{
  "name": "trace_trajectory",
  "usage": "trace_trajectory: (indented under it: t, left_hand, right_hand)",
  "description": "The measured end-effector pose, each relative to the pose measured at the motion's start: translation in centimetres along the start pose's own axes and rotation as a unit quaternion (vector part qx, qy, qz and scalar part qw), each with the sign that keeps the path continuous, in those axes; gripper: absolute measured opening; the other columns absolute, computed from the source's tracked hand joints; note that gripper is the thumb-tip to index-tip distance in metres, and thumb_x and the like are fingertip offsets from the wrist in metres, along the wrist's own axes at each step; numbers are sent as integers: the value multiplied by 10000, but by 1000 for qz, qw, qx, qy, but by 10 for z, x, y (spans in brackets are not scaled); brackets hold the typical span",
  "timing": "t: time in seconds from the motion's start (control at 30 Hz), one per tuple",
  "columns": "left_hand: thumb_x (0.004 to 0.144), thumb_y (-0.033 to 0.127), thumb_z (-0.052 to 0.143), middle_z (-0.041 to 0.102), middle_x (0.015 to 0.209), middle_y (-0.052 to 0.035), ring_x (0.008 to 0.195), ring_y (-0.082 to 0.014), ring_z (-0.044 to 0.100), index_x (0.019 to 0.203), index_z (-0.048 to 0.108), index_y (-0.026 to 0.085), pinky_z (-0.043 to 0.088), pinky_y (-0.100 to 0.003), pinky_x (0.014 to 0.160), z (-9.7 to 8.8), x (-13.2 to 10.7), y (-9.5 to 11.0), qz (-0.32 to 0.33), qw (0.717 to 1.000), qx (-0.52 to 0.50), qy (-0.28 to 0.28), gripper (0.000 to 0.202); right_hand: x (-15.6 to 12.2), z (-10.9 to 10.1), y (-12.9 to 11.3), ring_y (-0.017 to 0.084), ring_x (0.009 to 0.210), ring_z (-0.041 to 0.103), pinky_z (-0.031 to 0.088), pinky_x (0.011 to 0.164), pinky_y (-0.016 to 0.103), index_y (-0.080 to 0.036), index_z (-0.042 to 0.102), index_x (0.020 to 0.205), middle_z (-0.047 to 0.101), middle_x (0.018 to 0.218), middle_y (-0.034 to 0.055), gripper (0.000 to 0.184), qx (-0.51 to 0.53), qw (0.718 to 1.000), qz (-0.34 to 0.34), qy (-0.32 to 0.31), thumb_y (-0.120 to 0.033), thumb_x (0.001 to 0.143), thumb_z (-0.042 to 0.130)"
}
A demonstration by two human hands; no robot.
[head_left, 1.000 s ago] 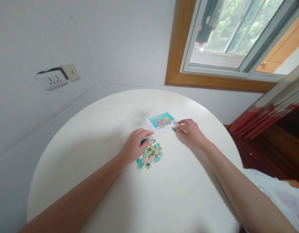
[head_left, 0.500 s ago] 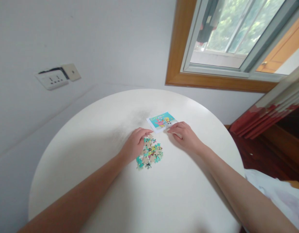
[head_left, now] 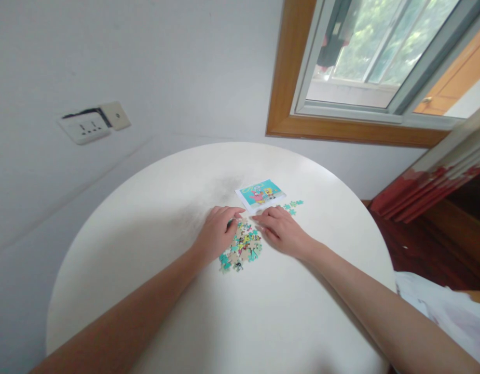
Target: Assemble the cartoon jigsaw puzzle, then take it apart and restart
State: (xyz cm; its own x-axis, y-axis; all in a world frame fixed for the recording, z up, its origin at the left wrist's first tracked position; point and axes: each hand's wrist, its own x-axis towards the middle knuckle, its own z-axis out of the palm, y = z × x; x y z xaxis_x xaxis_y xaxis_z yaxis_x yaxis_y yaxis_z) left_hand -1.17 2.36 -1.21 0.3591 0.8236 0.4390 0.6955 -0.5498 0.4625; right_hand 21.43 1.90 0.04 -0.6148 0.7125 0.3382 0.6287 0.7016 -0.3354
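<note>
A heap of small jigsaw pieces (head_left: pixel 242 248) in teal, yellow and tan lies in the middle of a round white table (head_left: pixel 154 218). My left hand (head_left: pixel 218 230) rests on the heap's left edge with its fingers curled over some pieces. My right hand (head_left: pixel 280 230) lies flat at the heap's upper right, fingers stretched out toward it. Just beyond both hands sits a small cartoon picture card (head_left: pixel 260 192). A few teal pieces (head_left: pixel 292 206) lie apart to the right of the card.
A white wall with a power socket (head_left: pixel 84 126) stands behind the table. A wood-framed window (head_left: pixel 360 78) is at the upper right. Red and dark furniture (head_left: pixel 430 197) stands by the table's right side.
My right hand has moved left from the card's corner to the heap, leaving a few teal pieces beside the card. My left hand has stayed on the heap.
</note>
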Motion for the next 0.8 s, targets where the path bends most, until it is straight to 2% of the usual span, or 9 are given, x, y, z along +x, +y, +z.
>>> trace_trajectory:
  t: [0.17,0.4,0.6,0.8]
  left_hand:
    - [886,141,466,700,954,-45,951,-225,569,1166,605,183,436,-377,891,1,-1,1,13,998,-54,-20,315]
    - [879,147,476,680,969,-56,954,-219,578,1138,609,175,434,-380,901,0,-1,1,25,998,-56,-12,293]
    - [879,177,524,651,1019,-62,990,-225,553,1079,649,191,415,-385,910,-1,-1,3,56,997,-25,-40,236]
    - [884,206,538,602,947,-61,945,-231,520,1005,679,204,420,-386,876,-3,-3,8,53,997,18,-48,185]
  right_hand:
    - [0,1,0,222,974,521,429,888,387,-170,624,1217,606,1054,115,325,10,1000,3,7,-197,916,503]
    - [-1,0,4,215,966,535,432,893,384,-157,659,1135,609,1028,107,282,25,999,-18,13,-177,864,583]
    - [0,0,7,208,941,539,428,876,379,-199,700,1058,610,987,86,216,28,999,-36,10,-225,866,606]
    - [-1,-2,6,208,962,548,417,914,382,-199,701,983,609,976,77,158,44,999,-24,8,-204,838,639]
